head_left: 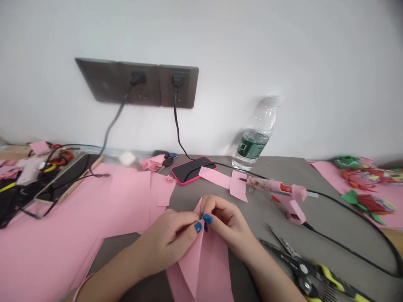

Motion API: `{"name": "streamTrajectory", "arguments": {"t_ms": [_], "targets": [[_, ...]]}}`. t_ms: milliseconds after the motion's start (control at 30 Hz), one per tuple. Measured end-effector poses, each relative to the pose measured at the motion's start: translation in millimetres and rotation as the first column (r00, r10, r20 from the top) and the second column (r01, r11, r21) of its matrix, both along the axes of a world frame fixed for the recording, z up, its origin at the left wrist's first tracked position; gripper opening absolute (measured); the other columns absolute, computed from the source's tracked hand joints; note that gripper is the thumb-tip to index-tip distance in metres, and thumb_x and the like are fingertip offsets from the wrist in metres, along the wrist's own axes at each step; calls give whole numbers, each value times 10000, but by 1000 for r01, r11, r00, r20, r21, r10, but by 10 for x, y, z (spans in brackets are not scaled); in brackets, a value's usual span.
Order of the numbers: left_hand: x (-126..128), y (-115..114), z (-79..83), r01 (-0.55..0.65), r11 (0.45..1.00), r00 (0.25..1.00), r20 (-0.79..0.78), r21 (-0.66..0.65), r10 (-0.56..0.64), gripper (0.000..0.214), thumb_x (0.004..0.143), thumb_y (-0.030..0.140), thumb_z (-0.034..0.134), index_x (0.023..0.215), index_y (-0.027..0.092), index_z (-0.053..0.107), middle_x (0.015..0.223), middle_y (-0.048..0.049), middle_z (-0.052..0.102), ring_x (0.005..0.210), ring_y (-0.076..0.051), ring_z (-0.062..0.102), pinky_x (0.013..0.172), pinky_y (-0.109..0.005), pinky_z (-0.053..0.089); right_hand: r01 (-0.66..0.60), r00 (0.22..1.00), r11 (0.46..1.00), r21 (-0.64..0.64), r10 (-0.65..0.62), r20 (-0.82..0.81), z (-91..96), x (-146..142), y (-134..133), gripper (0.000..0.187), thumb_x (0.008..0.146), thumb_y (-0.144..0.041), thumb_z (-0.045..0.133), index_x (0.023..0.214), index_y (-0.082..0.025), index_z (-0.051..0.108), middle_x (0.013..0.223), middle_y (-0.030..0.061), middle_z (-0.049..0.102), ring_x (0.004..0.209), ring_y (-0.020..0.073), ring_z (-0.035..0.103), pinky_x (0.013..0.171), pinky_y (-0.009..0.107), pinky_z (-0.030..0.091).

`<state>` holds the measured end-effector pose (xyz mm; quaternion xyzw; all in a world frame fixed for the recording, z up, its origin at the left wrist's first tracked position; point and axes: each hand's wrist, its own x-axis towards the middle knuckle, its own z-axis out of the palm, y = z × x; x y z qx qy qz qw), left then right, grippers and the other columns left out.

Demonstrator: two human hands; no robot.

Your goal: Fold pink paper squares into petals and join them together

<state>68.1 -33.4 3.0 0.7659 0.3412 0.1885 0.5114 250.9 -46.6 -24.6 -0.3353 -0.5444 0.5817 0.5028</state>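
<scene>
A folded sheet of pink paper (201,268) is standing up on its crease between the hands, its lower part spreading across the grey surface (261,214) in a pointed fold. The left hand (163,243) and right hand (228,224) are close together, fingers curled, with the blue-painted fingertips (207,218) pinching the paper's upper point from both sides. Just right of the right hand, black-and-yellow pliers (302,268) are lying on the surface, and a pink hot glue gun (291,199) is resting nearer the wall, its black cord (355,224) trailing away. Loose pink paper (63,235) is covering the surface on the left. Farther off, a phone in a pink case (192,170) and a plastic water bottle (255,138) are sitting below the wall sockets (138,84).
</scene>
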Motion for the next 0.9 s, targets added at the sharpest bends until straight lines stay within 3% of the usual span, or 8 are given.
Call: {"name": "streamTrajectory", "arguments": {"t_ms": [267, 467, 633, 767, 900], "targets": [[9, -7, -7, -1, 1000, 999, -47, -17, 0, 352, 1017, 311, 381, 685, 201, 339, 583, 70, 265, 518, -99, 269, 491, -273, 194, 60, 992, 997, 54, -66, 110, 6, -30, -46, 366, 954, -444, 588, 692, -207, 494, 703, 0, 476, 636, 152, 414, 583, 273, 335], [-4, 7, 4, -18, 1000, 999, -31, -11, 17, 356, 1030, 318, 349, 692, 202, 347, 610, 61, 291, 558, -113, 310, 526, -280, 222, 37, 993, 997, 66, -44, 112, 2, 4, -41, 357, 1005, -461, 484, 789, -198, 591, 715, 11, 520, 661, 165, 487, 635, 295, 376], [-17, 1, -10, -18, 1000, 999, -33, -21, 17, 370, 1027, 335, 363, 684, 200, 343, 599, 62, 293, 549, -109, 299, 514, -279, 212, 26, 986, 997, 76, -38, 164, 11, 2, -48, 280, 980, -400, 538, 784, -200, 547, 733, 8, 504, 654, 157, 447, 609, 285, 353], [-12, -1, -13, -8, 1000, 999, -49, -30, 6, 374, 1023, 329, 369, 675, 195, 346, 586, 63, 287, 539, -103, 294, 506, -275, 205, 37, 964, 982, 187, -85, 253, 13, -29, -63, 228, 979, -276, 483, 762, -207, 497, 705, -4, 480, 632, 149, 424, 580, 274, 329], [-11, -11, -33, 11, 1000, 998, -64, -29, -13, 364, 1014, 350, 407, 687, 193, 380, 584, 68, 304, 531, -97, 295, 497, -270, 202, 95, 916, 943, 318, -208, 342, 15, -57, -67, 219, 919, -160, 482, 708, -211, 459, 641, -25, 460, 572, 127, 403, 530, 250, 301]]}}
